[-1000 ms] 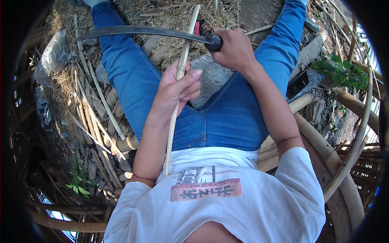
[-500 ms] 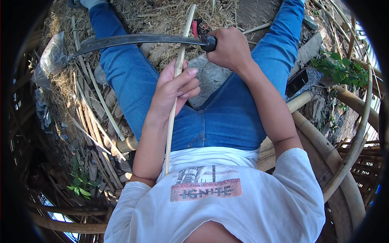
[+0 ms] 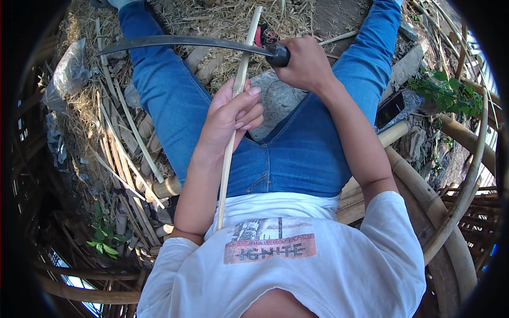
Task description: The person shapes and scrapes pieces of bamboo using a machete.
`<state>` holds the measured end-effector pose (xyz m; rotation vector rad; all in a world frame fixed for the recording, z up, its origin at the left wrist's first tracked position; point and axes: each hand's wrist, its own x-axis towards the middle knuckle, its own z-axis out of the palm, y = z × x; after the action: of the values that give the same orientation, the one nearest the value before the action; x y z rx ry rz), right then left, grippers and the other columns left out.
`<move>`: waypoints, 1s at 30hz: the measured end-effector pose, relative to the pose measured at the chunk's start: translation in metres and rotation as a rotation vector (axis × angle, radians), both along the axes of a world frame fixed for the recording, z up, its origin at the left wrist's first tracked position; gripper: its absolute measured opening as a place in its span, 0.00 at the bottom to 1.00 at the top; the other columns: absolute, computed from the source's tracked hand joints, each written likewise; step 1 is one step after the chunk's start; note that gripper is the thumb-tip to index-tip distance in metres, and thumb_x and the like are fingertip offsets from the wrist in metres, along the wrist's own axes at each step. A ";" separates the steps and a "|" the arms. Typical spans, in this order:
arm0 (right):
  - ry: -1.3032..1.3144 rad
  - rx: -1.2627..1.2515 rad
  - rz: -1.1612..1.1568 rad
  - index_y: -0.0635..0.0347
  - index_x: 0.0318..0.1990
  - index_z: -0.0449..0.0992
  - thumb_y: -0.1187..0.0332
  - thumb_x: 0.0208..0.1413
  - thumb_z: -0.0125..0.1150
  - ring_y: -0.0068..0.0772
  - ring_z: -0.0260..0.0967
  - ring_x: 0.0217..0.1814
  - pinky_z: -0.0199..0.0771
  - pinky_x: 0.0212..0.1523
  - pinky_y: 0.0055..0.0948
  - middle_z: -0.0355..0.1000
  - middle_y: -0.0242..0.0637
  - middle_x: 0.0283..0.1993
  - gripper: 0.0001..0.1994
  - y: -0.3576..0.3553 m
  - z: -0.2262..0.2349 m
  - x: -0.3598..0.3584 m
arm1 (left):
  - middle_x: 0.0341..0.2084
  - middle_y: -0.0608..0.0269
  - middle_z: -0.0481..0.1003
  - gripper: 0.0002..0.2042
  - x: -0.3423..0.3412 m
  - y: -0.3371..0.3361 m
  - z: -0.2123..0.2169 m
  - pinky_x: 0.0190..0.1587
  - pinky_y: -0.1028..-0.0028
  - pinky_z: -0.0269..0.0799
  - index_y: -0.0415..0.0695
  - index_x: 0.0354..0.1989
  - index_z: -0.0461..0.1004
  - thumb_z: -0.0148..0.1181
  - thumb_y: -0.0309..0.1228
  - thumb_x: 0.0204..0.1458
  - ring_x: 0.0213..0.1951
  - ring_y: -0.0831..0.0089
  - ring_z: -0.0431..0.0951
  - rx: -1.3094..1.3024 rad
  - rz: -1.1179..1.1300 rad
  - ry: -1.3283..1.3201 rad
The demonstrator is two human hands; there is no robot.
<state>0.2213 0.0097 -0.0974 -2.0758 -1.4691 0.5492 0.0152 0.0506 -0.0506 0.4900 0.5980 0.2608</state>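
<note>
My left hand (image 3: 233, 115) is closed around a pale bamboo strip (image 3: 227, 164), thumb pressed along it. The strip runs lengthwise from my shirt front, past my fist, to a tip beyond the blade. In my right hand (image 3: 308, 64) I grip the dark handle of a long curved knife (image 3: 175, 41). Its blade reaches left across the strip, a little beyond my left hand, its point over the litter past my left leg. The blade appears to meet the strip near the handle; whether it bites in, I cannot tell.
Between my jeans-clad legs lies a grey stone (image 3: 273, 98), with shavings (image 3: 217, 18) on the ground farther off. Loose bamboo strips (image 3: 132, 122) and a clear plastic bag (image 3: 71, 74) are at left. At right are a dark phone-like object (image 3: 389, 110), green leaves (image 3: 442, 90) and bamboo poles (image 3: 453, 214).
The knife has tilted slightly, its handle end lower and a little to the right. My right hand and the bamboo strip have shifted slightly right. Both grips stay the same.
</note>
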 end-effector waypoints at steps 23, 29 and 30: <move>-0.162 -0.134 -0.138 0.59 0.29 0.82 0.66 0.37 0.61 0.57 0.77 0.33 0.79 0.43 0.49 0.76 0.53 0.26 0.10 0.003 -0.007 0.028 | 0.16 0.77 0.55 0.06 0.003 -0.009 -0.006 0.18 0.82 0.47 0.47 0.38 0.61 0.52 0.23 0.60 0.14 0.88 0.52 0.079 -0.065 0.140; -0.084 -0.101 -0.042 0.60 0.30 0.82 0.66 0.39 0.61 0.57 0.76 0.31 0.78 0.41 0.49 0.76 0.52 0.24 0.10 0.001 -0.007 0.014 | 0.15 0.77 0.54 0.06 0.003 -0.002 -0.006 0.18 0.82 0.47 0.47 0.36 0.61 0.51 0.23 0.61 0.14 0.88 0.51 0.038 -0.060 0.103; -0.076 -0.087 -0.002 0.60 0.30 0.82 0.66 0.41 0.62 0.56 0.76 0.30 0.78 0.39 0.49 0.75 0.51 0.24 0.10 0.002 -0.005 0.010 | 0.15 0.77 0.54 0.05 0.002 -0.002 -0.007 0.18 0.82 0.47 0.47 0.36 0.61 0.50 0.23 0.61 0.14 0.88 0.51 0.032 -0.053 0.098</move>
<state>0.2309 0.0119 -0.1026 -2.1872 -1.5097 0.5482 0.0176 0.0486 -0.0578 0.5513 0.6756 0.1967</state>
